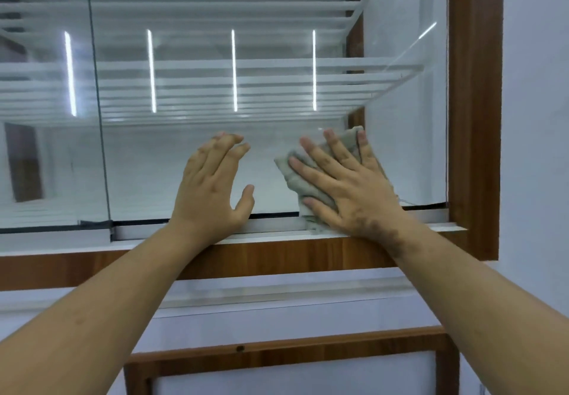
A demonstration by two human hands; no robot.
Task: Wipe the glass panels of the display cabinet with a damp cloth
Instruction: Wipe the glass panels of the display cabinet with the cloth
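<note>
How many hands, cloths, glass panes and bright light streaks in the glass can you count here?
Hands: 2, the left hand bare against the glass, the right hand flat on the cloth
Cloths: 1, a grey cloth
Glass panes: 2, the left pane and the right pane
Light streaks: 4 clear ones, for example
Total: 9

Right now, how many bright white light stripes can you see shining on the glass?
4 upright stripes in a row: far left, left of middle, middle, right. A fainter slanted streak near the wooden frame may be another reflection.
</note>
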